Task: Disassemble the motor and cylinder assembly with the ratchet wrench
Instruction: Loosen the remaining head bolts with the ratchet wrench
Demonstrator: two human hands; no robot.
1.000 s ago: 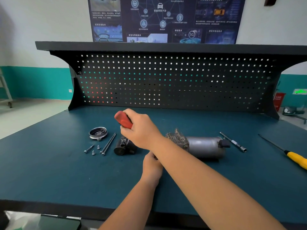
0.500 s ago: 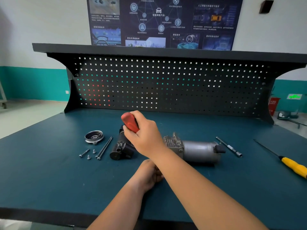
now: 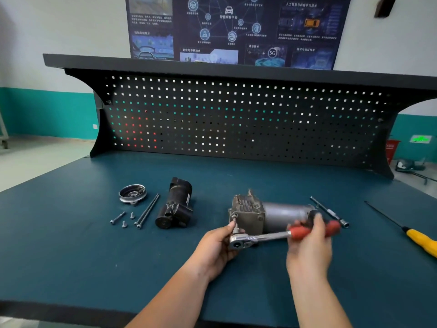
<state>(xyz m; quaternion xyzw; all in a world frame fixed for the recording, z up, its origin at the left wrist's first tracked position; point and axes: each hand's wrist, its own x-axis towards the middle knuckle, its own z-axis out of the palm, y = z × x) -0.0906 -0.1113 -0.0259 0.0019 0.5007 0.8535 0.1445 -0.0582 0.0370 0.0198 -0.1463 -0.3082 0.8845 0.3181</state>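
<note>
two hands on the ratchet wrench (image 3: pixel 264 237), working at the motor and cylinder assembly (image 3: pixel 267 215)

closest in, both bare forearms reaching over the front edge of the dark blue bench (image 3: pixel 71 256). left hand (image 3: pixel 218 245) curled round the chrome ratchet head, thumb and fingertips pinching the short drive stub above it. right hand (image 3: pixel 309 249) motion-blurred, fingers wrapped round the red handle and gripping it. wrench roughly level, head to the left, handle out to the right; touching the bench or just off it, cannot tell. drive stub up against a bolt at the left near corner of the assembly.

just behind the wrench, mid-bench, assembly lying on its side: rusty boxy block on the left, grey round motor can on the right, partly hidden by the right hand.

off to the left, well apart: black cylinder housing (image 3: pixel 176 205) on its side; two long bolts (image 3: pixel 147 210) side by side just beside it; three small screws (image 3: pixel 124 224) near those; round metal cap (image 3: pixel 133 194) behind them. off to the right: thin extension bar (image 3: pixel 329 211) just beyond the red handle, yellow-handled screwdriver (image 3: pixel 419 240) near the bench's right edge.

farthest back: black pegboard (image 3: pixel 236 119) under a shelf, dark poster (image 3: pixel 236 29) on the wall above.
</note>
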